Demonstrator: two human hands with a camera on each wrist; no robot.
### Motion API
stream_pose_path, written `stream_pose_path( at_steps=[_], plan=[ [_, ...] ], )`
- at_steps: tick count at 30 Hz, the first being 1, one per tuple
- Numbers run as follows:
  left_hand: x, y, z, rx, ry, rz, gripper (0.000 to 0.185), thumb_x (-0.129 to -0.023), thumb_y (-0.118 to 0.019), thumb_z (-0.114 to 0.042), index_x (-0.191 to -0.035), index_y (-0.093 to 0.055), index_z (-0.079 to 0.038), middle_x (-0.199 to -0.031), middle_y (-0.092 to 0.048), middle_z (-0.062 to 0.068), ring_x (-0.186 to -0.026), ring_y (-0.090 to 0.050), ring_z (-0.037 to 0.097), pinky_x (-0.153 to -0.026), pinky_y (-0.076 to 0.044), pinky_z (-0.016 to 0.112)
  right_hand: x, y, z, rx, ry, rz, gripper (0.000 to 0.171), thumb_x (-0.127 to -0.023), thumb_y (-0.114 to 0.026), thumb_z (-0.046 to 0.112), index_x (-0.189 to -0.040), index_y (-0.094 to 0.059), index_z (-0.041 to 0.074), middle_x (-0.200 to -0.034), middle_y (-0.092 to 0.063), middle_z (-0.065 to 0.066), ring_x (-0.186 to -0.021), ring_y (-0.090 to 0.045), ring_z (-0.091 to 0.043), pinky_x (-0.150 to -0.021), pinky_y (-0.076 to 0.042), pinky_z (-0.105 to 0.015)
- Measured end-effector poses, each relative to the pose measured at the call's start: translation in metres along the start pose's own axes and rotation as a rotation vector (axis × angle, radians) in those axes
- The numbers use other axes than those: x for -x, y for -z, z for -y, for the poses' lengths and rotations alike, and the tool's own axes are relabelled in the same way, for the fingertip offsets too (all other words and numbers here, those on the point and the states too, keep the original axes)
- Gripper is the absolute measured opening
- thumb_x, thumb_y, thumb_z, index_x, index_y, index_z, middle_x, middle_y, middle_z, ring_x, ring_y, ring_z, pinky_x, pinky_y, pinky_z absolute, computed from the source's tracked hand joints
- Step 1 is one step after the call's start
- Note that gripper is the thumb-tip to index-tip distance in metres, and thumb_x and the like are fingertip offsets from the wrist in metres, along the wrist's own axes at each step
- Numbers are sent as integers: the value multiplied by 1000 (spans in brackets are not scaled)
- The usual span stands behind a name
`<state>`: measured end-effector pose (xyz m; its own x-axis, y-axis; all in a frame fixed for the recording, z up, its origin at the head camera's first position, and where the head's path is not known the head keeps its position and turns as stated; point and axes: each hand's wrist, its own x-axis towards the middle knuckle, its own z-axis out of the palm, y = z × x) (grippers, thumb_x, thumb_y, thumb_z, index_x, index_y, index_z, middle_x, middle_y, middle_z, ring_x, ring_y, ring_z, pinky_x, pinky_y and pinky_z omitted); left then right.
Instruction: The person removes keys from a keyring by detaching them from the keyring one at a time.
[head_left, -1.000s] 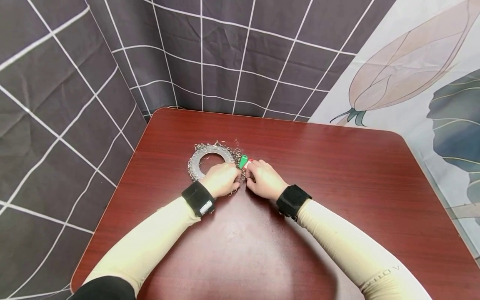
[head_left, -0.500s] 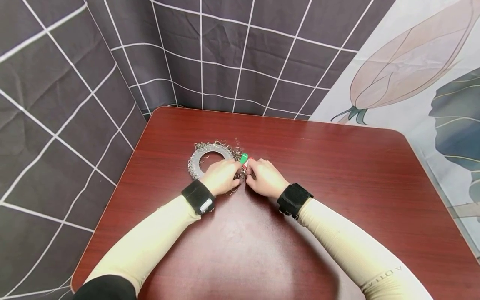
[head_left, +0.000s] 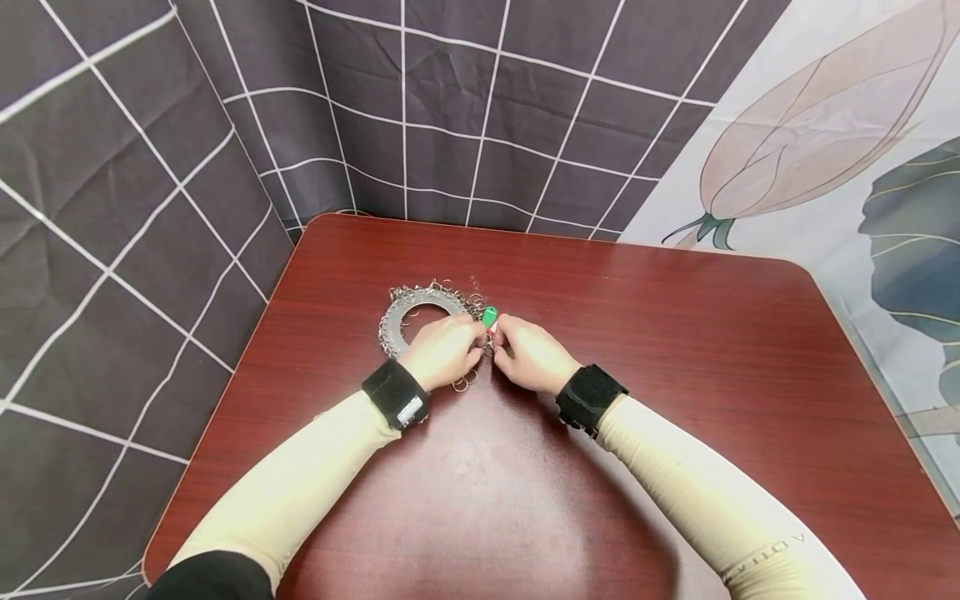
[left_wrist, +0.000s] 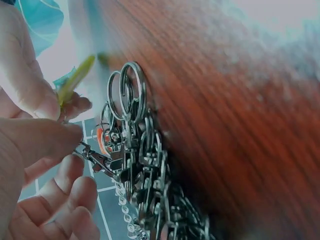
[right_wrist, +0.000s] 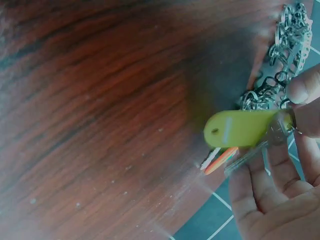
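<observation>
A grey flat ring (head_left: pixel 400 319) fringed with several split rings (left_wrist: pixel 132 90) and clasps lies on the table. My left hand (head_left: pixel 442 348) reaches over its right side, and in the left wrist view its thumb and finger pinch the end of a small metal clasp (left_wrist: pixel 99 161). Close beside it, my right hand (head_left: pixel 534 357) pinches a key tag (right_wrist: pixel 240 129) at its ring end; the tag looks yellow-green with a clear flap (right_wrist: pixel 247 156). A green tag (head_left: pixel 489 317) shows between the hands in the head view. An orange tag (right_wrist: pixel 221 160) hangs behind, partly covered by fingers.
The red-brown table (head_left: pixel 675 333) extends to both sides of the hands. Grey curtain (head_left: pixel 450 100) with white lines stands behind its far edge and left side, and a leaf-patterned cloth (head_left: pixel 810 150) hangs at the right.
Both hands stay close together and shift only slightly. The red-and-white tag between them is now more hidden by the right fingers, and the split rings near the left hand have moved slightly.
</observation>
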<state>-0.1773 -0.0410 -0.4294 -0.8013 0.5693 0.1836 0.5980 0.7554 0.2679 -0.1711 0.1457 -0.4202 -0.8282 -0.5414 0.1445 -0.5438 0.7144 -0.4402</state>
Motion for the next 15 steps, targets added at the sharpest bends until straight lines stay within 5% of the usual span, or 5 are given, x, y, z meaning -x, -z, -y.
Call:
stream_pose_path(
  at_steps=[11,15],
  plan=[
    [-2,2,4,74,3,-36,9,-90,-67,-19,-86,-59,-19,-81,-53,-5,-75,-55,14,-63,-47,32,-3,-4,-6,-122,50,-46,3,-89,-52,-1,-91,-49,-1,-85,-48,-8,-79,-48,-20,-72,-43,-34],
    [-5,1,6,157,2,-52,3,-93,-62,-15,-91,-60,-13,-86,-57,-2,-79,-57,15,-70,-48,31,-5,-5,-8,-226,-64,-29,9,-88,-54,1,-94,-49,3,-74,-51,-4,-65,-51,-16,-62,-43,-30]
  ],
)
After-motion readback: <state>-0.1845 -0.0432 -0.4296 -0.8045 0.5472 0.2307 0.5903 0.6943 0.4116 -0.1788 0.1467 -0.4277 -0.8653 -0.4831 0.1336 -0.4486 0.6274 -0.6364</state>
